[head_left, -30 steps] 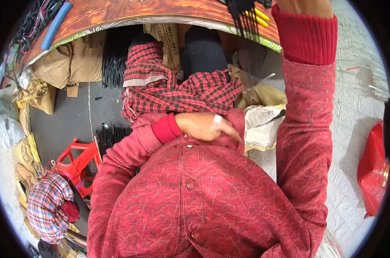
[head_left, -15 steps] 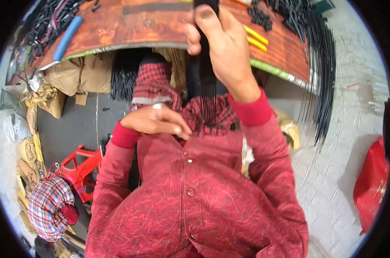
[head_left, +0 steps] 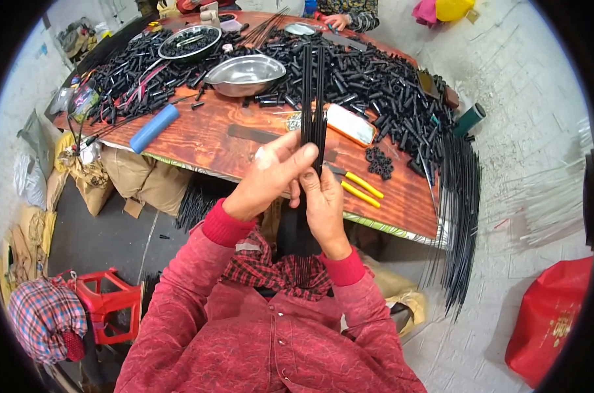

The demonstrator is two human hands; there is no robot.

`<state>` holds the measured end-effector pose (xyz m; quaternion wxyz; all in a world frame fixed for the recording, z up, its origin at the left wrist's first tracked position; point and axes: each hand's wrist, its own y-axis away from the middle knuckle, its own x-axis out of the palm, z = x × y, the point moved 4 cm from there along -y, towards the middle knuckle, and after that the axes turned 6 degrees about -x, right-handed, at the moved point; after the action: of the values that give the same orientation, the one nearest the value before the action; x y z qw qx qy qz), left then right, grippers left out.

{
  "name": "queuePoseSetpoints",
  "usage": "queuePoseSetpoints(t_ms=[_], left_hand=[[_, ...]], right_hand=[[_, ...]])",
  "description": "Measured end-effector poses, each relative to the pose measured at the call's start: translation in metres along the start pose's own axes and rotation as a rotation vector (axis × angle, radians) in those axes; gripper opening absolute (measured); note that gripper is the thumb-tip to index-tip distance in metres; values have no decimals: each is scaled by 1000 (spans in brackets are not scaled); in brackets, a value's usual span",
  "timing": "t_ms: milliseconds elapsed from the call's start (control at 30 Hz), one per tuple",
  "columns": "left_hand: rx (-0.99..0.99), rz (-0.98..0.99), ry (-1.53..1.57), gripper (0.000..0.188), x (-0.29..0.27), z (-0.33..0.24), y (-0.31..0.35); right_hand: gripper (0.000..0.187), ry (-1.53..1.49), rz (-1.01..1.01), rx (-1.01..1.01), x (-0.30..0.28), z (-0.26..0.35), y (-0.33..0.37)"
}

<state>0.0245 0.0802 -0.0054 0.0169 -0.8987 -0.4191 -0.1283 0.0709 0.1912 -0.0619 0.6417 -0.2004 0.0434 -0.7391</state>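
A bundle of thin black rods (head_left: 313, 98) stands upright in front of me, its upper end reaching over the table. My left hand (head_left: 270, 173) is closed around it from the left, thumb laid across the rods; a whitish patch shows on this hand. Lower down, my right hand (head_left: 324, 213) grips the same bundle, its thumb pressed on the front. The rods' lower ends come down over a red checked cloth (head_left: 277, 272) on my lap. Yellow-handled pliers (head_left: 362, 190) lie on the table just right of my hands.
On the wooden table (head_left: 198, 144) lie heaps of black tubular parts (head_left: 369, 85), a metal bowl (head_left: 246, 73), a blue cylinder (head_left: 154, 128) and a white box (head_left: 350, 124). Long black rods (head_left: 460, 216) hang off the right edge. Across the table, a co-worker's hand (head_left: 338, 22) shows. A red stool (head_left: 110, 304) stands left.
My left hand has come up from my lap to the rods. My right hand has lowered with the bundle. The view has tilted up, showing more of the table.
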Motion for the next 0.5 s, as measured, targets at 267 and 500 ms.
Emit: queuePoseSetpoints(t_ms=[267,500], left_hand=[[157,31,160,44,0,0,-42],[226,49,107,38,0,7,-50]], right_hand=[[34,41,55,42,0,2,-10],[54,14,108,91,-10,1,-8]])
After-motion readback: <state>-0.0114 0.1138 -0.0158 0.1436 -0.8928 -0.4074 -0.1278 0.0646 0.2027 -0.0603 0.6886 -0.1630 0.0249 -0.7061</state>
